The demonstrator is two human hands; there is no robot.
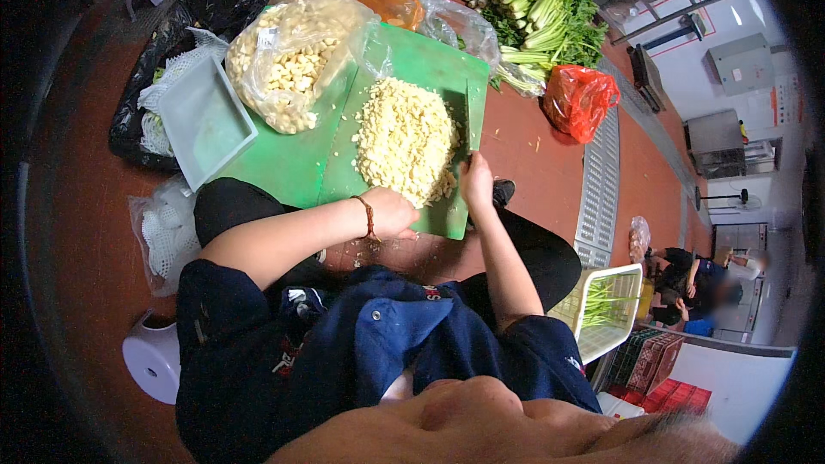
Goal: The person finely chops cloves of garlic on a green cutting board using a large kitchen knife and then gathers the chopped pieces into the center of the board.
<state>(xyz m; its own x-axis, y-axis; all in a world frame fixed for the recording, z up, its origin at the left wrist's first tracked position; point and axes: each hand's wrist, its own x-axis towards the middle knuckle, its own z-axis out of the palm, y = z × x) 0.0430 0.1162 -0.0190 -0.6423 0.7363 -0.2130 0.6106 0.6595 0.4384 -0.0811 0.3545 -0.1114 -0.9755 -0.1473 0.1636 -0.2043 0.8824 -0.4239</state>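
Note:
A pile of chopped garlic (406, 135) lies on a green cutting board (425, 55). My left hand (390, 212), with a braided bracelet at its wrist, rests at the near edge of the pile, palm down, its fingers partly hidden; it seems to hold nothing. At the board's right side my right hand (477, 180) grips the handle of a large knife (475, 113). The blade points away from me, on edge beside the garlic. Whole peeled cloves fill an open clear plastic bag (300, 64) on the board's left part.
A grey plastic tray (206, 122) leans over the board's left edge. Celery (541, 13) and a red plastic bag (580, 103) lie beyond it on the right. A basket of green stalks (606, 309) stands right of me, a purple stool (151, 361) left. People work far right.

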